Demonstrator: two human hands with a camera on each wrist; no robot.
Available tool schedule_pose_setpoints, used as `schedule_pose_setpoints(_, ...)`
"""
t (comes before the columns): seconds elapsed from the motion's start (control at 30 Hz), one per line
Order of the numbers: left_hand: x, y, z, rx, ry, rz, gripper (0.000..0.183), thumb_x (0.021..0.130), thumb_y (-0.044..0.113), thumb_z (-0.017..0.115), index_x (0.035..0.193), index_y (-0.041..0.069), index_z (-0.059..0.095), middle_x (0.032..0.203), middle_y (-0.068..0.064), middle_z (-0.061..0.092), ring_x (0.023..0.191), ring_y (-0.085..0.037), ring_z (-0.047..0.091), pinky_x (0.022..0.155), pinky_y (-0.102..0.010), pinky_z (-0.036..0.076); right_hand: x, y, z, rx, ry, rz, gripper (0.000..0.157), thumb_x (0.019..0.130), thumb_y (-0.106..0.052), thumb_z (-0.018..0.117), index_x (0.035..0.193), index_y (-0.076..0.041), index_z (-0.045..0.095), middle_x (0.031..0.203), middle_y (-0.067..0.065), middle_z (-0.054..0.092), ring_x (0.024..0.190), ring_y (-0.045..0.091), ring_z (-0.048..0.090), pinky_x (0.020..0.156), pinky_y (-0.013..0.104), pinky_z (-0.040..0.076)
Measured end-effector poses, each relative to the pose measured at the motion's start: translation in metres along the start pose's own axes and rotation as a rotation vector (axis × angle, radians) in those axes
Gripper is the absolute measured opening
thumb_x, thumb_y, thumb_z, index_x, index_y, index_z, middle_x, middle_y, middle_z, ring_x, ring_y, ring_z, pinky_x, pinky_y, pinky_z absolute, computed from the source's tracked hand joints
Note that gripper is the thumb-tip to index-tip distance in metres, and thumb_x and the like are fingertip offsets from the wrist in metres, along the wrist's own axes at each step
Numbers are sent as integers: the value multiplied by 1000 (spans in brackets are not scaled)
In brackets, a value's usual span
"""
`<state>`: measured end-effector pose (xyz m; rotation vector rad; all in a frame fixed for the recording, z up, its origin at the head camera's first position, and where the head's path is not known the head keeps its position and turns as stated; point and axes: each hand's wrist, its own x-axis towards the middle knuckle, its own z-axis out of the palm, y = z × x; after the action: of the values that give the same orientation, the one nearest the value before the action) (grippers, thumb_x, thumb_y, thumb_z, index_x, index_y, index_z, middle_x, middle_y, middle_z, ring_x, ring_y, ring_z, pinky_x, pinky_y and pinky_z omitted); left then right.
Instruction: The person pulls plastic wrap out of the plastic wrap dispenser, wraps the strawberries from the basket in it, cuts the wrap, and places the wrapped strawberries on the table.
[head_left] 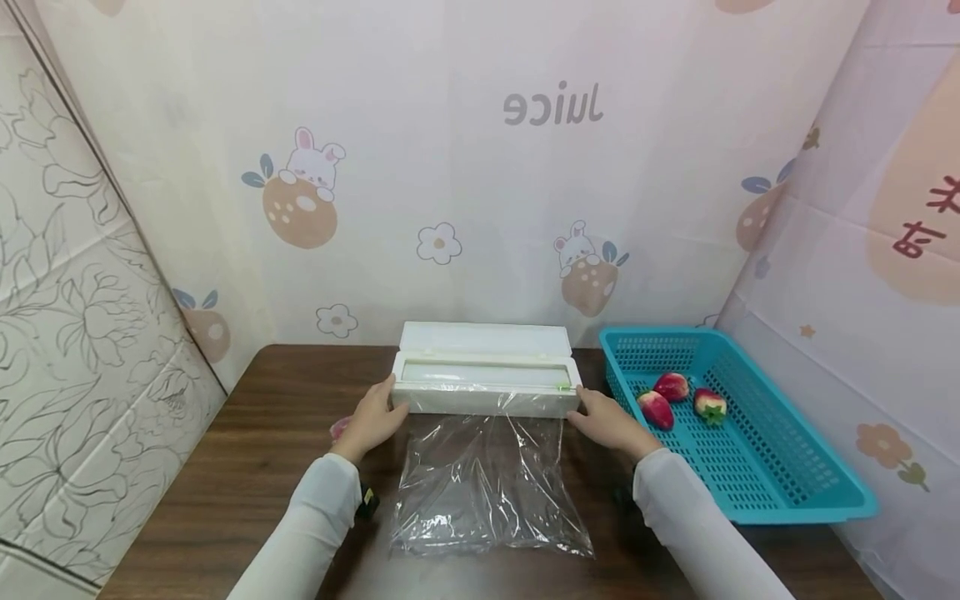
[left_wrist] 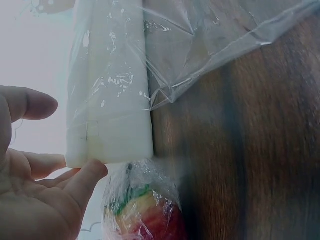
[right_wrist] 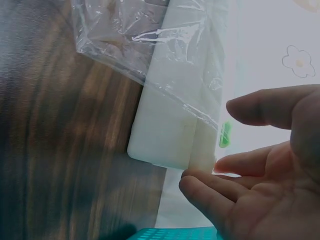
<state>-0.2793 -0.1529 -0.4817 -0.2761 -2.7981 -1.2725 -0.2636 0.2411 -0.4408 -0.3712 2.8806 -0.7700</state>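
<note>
A white cling film dispenser (head_left: pixel 486 402) sits near the back of the table, its lid (head_left: pixel 485 339) raised. A wide sheet of clear cling film (head_left: pixel 487 492) runs from it over the front edge and lies wrinkled on the tabletop. My left hand (head_left: pixel 375 423) touches the dispenser's left end with its fingertips, the uppermost digit apart from it in the left wrist view. At the right end, my right hand (head_left: pixel 609 421) rests its fingertips on the corner. Beside my left hand is a film-wrapped strawberry (left_wrist: pixel 145 215), mostly hidden behind that hand in the head view.
To the right stands a blue plastic basket (head_left: pixel 787 433) with three strawberries (head_left: pixel 672 387) inside. A small green slider (right_wrist: pixel 226 134) shows on the dispenser near my right hand. The wooden table (head_left: pixel 247 483) meets a printed curtain (head_left: pixel 465 167) at the back.
</note>
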Motion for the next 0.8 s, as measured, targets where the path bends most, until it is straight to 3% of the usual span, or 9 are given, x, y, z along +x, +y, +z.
schedule_pose_setpoints(0.2, 1, 4, -1, -21, -10, -14, 71, 95, 19, 56, 151, -12, 27, 149, -36, 35, 139, -48, 33, 114, -56, 28, 5, 0, -4, -2, -15, 18, 66, 103, -20, 53, 145, 22, 27, 146, 40, 36, 134, 51, 39, 107, 62, 34)
schedule_pose_setpoints(0.37, -10, 4, -3, -72, -18, -10, 67, 98, 19, 56, 151, -12, 29, 153, -36, 27, 139, -50, 31, 113, -59, 28, -2, -3, -8, 10, -23, 13, 69, 102, -24, 55, 148, 18, 26, 148, 38, 36, 136, 51, 36, 108, 63, 32)
schedule_pose_setpoints(0.53, -23, 2, -4, -76, 19, 22, 59, 98, 15, 61, 147, -8, 39, 152, -36, 28, 116, -46, 54, 99, -56, 45, -17, -5, -24, -16, -20, 11, 75, 101, -36, 58, 148, 16, 29, 147, 37, 38, 132, 52, 43, 103, 63, 38)
schedule_pose_setpoints(0.63, -27, 1, -4, -73, 44, 54, 54, 96, 14, 64, 145, -5, 46, 151, -33, 32, 97, -35, 60, 91, -52, 49, -27, -3, -40, -4, -15, -5, 77, 102, -41, 56, 150, 13, 30, 147, 37, 38, 128, 50, 48, 100, 62, 43)
schedule_pose_setpoints(0.8, -34, 3, 0, -53, 83, 201, 47, 94, 11, 66, 138, -1, 54, 144, -29, 42, 103, -37, 58, 93, -55, 47, -40, 10, -75, 19, 102, -35, 61, 105, -41, 51, 147, 3, 43, 136, 30, 55, 116, 43, 60, 90, 58, 51)
